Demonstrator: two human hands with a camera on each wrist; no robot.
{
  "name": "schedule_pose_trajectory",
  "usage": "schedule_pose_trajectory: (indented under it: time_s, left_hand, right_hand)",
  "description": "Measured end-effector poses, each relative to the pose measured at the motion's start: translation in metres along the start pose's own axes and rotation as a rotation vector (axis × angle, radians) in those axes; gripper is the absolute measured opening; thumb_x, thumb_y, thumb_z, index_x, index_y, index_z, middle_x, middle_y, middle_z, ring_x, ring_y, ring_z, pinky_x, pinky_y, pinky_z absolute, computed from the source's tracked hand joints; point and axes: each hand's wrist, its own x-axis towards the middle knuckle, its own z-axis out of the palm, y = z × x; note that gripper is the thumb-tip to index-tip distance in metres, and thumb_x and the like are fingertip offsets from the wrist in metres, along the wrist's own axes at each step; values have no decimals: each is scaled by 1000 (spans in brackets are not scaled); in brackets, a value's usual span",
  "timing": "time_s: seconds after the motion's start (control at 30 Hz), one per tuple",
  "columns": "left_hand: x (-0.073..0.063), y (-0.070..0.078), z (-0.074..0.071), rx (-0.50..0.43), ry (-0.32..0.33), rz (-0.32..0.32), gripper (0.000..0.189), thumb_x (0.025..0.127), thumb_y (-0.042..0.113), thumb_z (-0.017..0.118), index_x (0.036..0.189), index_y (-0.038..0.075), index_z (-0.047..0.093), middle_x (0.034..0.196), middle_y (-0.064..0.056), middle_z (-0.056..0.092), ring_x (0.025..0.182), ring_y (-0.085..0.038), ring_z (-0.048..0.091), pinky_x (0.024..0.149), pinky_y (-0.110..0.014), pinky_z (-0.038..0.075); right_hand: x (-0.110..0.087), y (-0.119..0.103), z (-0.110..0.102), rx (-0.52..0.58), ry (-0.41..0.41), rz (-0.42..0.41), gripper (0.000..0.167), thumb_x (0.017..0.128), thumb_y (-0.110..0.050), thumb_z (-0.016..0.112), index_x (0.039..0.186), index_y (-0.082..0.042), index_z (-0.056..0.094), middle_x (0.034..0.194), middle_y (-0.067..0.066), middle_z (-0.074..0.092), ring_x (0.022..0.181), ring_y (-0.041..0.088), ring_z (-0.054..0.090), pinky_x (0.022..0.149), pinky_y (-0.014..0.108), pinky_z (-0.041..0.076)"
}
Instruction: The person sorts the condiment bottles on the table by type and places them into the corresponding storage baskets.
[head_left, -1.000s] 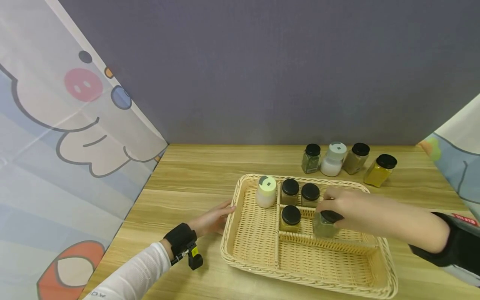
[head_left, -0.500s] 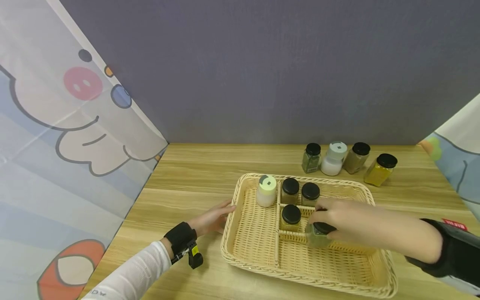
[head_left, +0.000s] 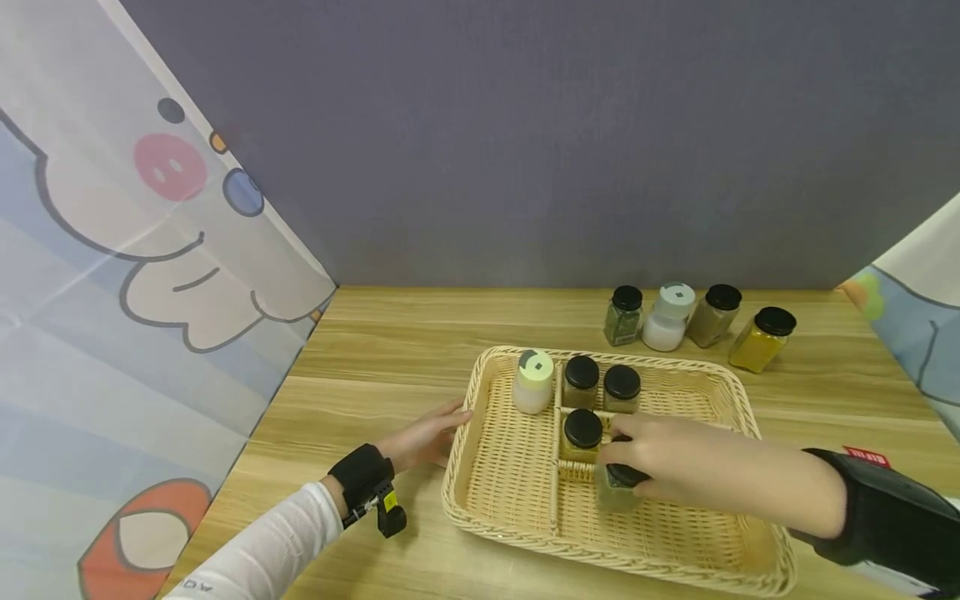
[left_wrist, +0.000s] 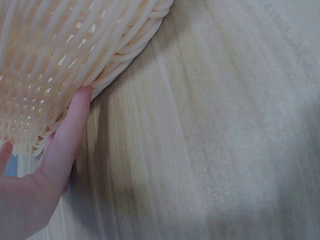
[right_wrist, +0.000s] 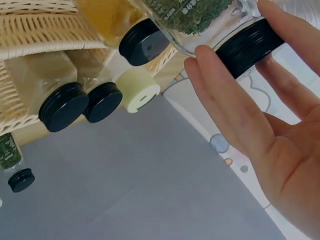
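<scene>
My right hand (head_left: 660, 454) pinches a clear spice jar of dried green herbs (right_wrist: 197, 15) near its black lid (right_wrist: 250, 47). In the head view this jar overlaps the front right compartment of a woven divided basket (head_left: 517, 546), close to the low divider. My left hand (head_left: 423, 437) rests on the basket's left side, its fingers fairly straight against the wicker in the left wrist view. Inside the basket stand a yellow-filled black-lidded jar (head_left: 582, 437), two more black-lidded jars (head_left: 581, 383) behind it, and a white shaker (head_left: 532, 387) with a pale green lid in the left compartment.
Behind the basket on the wooden table (head_left: 375, 342) stand a green herb jar (head_left: 624, 317), a white-lidded shaker (head_left: 666, 321), a brownish jar (head_left: 712, 317) and a yellow jar (head_left: 759, 342). A dark grey panel (head_left: 525, 167) rises at the back; printed cloth (head_left: 75, 375) hangs at the left.
My right hand has moved left and toward the front with the herb jar, from the middle compartment row to over the front right compartment. My left hand has stayed at the basket's side.
</scene>
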Motion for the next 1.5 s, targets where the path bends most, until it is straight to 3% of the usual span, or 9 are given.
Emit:
schedule_pose_trajectory:
  time_s: [0.3,0.47,0.57,0.77,1.0,1.23,1.5]
  left_hand:
    - [1,1,0,2,-3,4,62,93,37,41,143,21,8,136,-21,32,119,-38,37,81,-56,42]
    - [0,1,0,1,-3,7,63,93,37,41,143,21,8,136,-21,32,119,-39,37,82,-56,42]
    - [0,1,0,0,-2,5,63,93,37,41,143,21,8,137,-21,32,120,-38,37,82,-56,42]
    - [1,0,0,-1,-4,2,62,93,37,42,143,22,9,138,-20,30,120,-38,37,83,-56,41]
    - [0,0,0,-2,1,2,63,92,37,42,143,21,8,136,-20,33,119,-38,38,83,-56,41]
    - [1,-1,-1,0,6,3,63,92,37,42,143,21,9,135,-20,35,119,-37,38,83,-57,40]
    - [2,-2,-1,-1,7,-1,63,92,38,42,143,20,9,135,-21,35,119,-37,39,84,-58,40]
  right_hand:
    - [6,-7,5,0,-37,-12,40,71,-22,72,109,-17,60,103,12,56,80,18,60,61,20,50]
    - [10,-9,9,1,15,-51,39,68,-20,74,105,-16,62,90,2,53,69,6,53,56,14,46]
    - [12,-11,11,1,22,-59,39,68,-19,74,105,-15,61,92,5,55,71,9,55,57,14,47]
    - [17,-14,15,-5,-42,-37,38,71,-21,73,106,-16,61,102,14,56,83,20,59,63,21,50]
    - [23,-15,21,-18,-51,-43,35,69,-21,74,101,-14,62,92,6,54,75,11,56,57,17,47]
    - [26,-15,27,-36,-29,-65,35,68,-21,75,99,-13,62,99,13,58,80,18,59,62,20,49]
    - [28,-16,32,-21,-26,-83,32,69,-22,74,96,-13,61,91,4,56,72,9,54,56,16,45]
